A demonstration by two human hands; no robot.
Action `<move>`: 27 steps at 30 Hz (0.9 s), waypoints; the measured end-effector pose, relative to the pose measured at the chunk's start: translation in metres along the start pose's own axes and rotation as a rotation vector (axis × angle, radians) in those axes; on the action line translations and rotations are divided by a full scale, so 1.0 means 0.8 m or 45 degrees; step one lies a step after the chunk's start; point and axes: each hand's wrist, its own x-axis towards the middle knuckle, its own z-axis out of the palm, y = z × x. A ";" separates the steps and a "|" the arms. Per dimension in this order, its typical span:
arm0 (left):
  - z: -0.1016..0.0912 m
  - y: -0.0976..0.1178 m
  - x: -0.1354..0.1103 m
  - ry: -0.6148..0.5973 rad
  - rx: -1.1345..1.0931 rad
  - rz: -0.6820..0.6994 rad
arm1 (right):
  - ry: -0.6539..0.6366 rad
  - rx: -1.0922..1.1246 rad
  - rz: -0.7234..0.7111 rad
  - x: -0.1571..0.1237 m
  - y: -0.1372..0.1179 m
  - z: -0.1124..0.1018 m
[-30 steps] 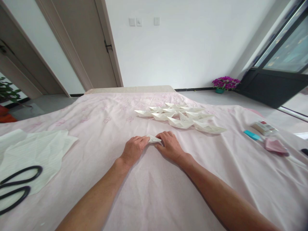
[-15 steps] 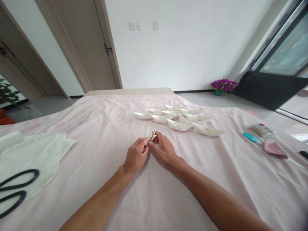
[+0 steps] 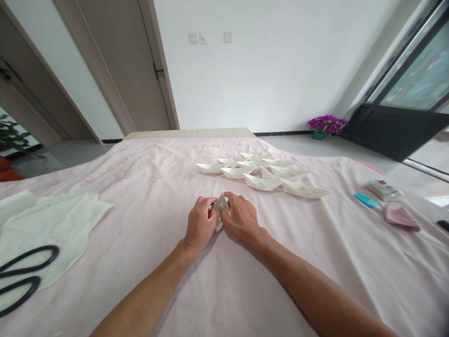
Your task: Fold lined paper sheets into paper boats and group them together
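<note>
Between my two hands is a small folded piece of paper (image 3: 220, 206), with a pointed top and a lower tip showing under my thumbs. My left hand (image 3: 201, 222) grips its left side, fingers curled and thumb pressed on it. On the other side my right hand (image 3: 242, 215) holds it, thumb in front and fingers behind. Parts of the paper are hidden by the fingers. Just beyond my hands, several white paper boats (image 3: 261, 181) stand close together on the pink cloth (image 3: 157, 206).
Sheets of thin white paper (image 3: 66, 220) lie at the left, with black-handled scissors (image 3: 28, 269) on them. To the right are a blue-and-white eraser (image 3: 365, 200), a wrapped pack (image 3: 383, 189) and a pink item (image 3: 401, 216). A black object (image 3: 444, 225) sits at the right edge.
The folded paper has gone from a thin edge-on shape to a wider face turned toward me, its lower tip now showing. Both hands have shifted slightly around it.
</note>
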 end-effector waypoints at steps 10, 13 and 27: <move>0.009 -0.008 0.002 -0.071 -0.045 -0.094 | -0.030 0.187 -0.047 0.002 0.009 0.011; 0.008 -0.012 0.003 -0.002 -0.090 -0.122 | -0.024 0.223 -0.040 0.001 0.011 0.012; -0.013 -0.030 -0.007 -0.218 0.269 0.192 | -0.093 0.193 -0.280 -0.006 0.032 0.004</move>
